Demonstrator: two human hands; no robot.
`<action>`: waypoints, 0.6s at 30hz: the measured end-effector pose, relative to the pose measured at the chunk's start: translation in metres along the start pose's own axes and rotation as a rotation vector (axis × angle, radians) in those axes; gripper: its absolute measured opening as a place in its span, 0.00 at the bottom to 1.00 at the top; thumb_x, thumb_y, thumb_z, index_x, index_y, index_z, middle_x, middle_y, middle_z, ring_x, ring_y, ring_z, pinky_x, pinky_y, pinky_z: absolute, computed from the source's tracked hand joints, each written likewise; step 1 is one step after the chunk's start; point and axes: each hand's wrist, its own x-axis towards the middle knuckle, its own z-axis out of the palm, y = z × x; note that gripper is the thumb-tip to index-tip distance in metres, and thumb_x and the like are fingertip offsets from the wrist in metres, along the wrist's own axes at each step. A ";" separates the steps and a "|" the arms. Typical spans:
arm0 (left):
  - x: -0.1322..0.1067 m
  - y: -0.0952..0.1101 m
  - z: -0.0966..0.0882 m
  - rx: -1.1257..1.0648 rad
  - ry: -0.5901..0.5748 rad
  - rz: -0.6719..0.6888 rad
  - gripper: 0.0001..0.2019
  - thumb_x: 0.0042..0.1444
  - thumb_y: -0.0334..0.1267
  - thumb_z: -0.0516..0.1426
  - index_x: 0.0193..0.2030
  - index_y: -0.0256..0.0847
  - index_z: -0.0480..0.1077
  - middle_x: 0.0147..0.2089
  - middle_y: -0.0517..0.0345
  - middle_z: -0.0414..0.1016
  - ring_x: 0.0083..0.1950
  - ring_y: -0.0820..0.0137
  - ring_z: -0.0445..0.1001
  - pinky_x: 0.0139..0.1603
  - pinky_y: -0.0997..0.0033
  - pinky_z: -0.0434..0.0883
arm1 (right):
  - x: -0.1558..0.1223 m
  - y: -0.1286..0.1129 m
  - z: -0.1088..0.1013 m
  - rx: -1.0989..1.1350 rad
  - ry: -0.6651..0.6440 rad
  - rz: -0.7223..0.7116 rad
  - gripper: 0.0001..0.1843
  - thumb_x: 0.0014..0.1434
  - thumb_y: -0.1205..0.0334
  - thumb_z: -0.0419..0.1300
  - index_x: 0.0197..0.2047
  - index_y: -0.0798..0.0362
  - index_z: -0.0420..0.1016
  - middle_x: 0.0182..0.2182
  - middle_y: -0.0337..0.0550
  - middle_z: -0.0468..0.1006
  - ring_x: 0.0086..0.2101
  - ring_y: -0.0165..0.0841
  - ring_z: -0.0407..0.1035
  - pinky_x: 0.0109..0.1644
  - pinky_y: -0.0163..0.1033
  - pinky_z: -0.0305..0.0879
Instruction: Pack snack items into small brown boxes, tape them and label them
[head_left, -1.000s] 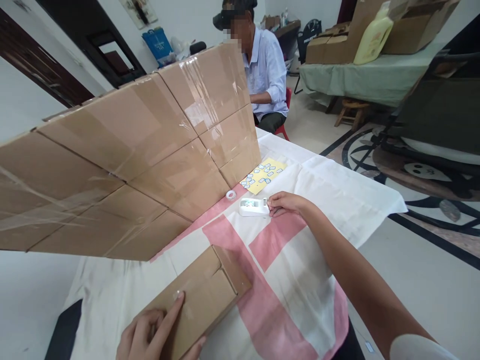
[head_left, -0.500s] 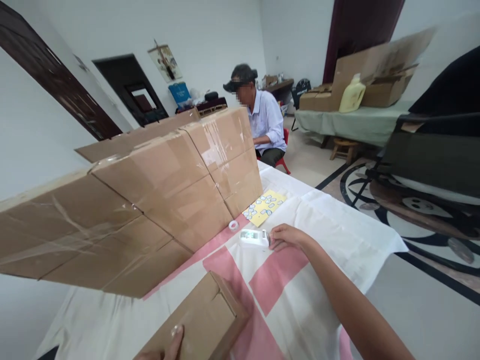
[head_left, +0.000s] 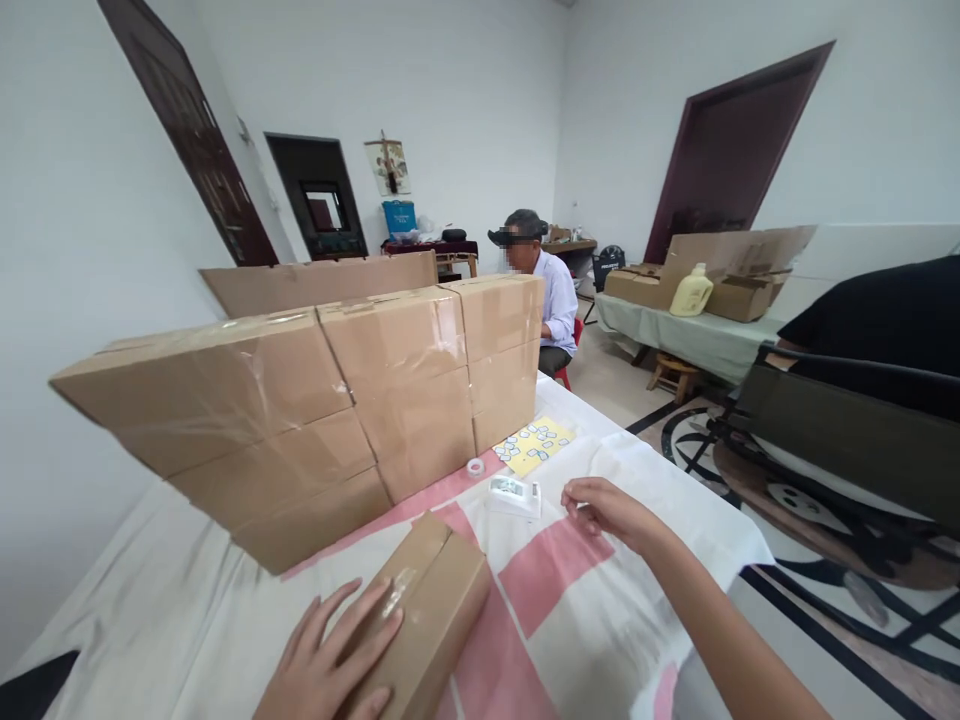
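My left hand (head_left: 330, 650) lies on top of a closed cardboard box (head_left: 442, 620), fingers spread over a glossy clear patch. This box sits at the front of the cloth-covered table. Further right, my right hand (head_left: 604, 510) hovers above the cloth with its fingers curled together; whatever may be pinched in them is too small to make out. Just left of its fingertips, and apart from them, is a small white box-shaped item (head_left: 515, 498) with a greenish top. A roll of tape (head_left: 475, 467) and a yellow sheet with several pale stickers (head_left: 534, 445) lie behind it.
A wall of stacked cardboard boxes (head_left: 405, 400) runs along the table's left side. Beyond it a person (head_left: 555, 300) sits. A white and pink cloth (head_left: 600, 590) covers the table. At right stand a dark folding chair (head_left: 847, 440) and another table (head_left: 637, 318) with a yellow jug (head_left: 692, 292).
My right hand has drawn back from the white item, leaving a gap. My left hand has come further into view and spread over the box. The camera view has levelled and shifted.
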 end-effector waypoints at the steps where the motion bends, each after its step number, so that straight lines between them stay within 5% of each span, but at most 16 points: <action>1: 0.001 0.007 0.000 -0.018 -0.024 -0.006 0.22 0.66 0.48 0.53 0.66 0.64 0.68 0.70 0.63 0.69 0.62 0.61 0.73 0.56 0.63 0.76 | -0.009 -0.011 0.007 -0.027 -0.019 -0.012 0.18 0.58 0.48 0.63 0.32 0.57 0.73 0.21 0.34 0.68 0.17 0.21 0.56 0.21 0.31 0.47; 6: 0.024 0.092 -0.010 -0.017 -0.263 -0.389 0.29 0.63 0.52 0.55 0.70 0.50 0.64 0.72 0.42 0.63 0.46 0.59 0.78 0.38 0.63 0.77 | -0.031 -0.065 0.065 -0.257 -0.181 0.003 0.13 0.57 0.54 0.62 0.32 0.57 0.74 0.17 0.34 0.67 0.18 0.22 0.51 0.23 0.32 0.43; 8: 0.038 0.117 -0.019 -0.069 -0.364 -0.384 0.34 0.60 0.55 0.57 0.71 0.46 0.63 0.63 0.41 0.70 0.42 0.59 0.77 0.32 0.66 0.73 | -0.027 -0.078 0.088 -0.365 -0.285 0.027 0.10 0.57 0.58 0.60 0.33 0.57 0.76 0.16 0.34 0.68 0.19 0.24 0.55 0.24 0.32 0.48; 11: 0.049 0.132 -0.026 -0.088 -0.395 -0.317 0.41 0.57 0.63 0.57 0.70 0.37 0.65 0.52 0.42 0.73 0.36 0.60 0.76 0.28 0.65 0.71 | -0.013 -0.083 0.117 -0.552 -0.461 0.072 0.08 0.56 0.64 0.58 0.33 0.57 0.78 0.17 0.34 0.70 0.20 0.25 0.60 0.27 0.32 0.54; 18: 0.037 0.140 -0.016 -0.065 -0.201 -0.358 0.40 0.59 0.65 0.55 0.67 0.33 0.68 0.57 0.39 0.71 0.34 0.63 0.73 0.27 0.64 0.72 | -0.003 -0.087 0.155 -0.895 -0.631 0.174 0.11 0.57 0.66 0.56 0.32 0.58 0.80 0.20 0.38 0.75 0.25 0.28 0.68 0.34 0.34 0.62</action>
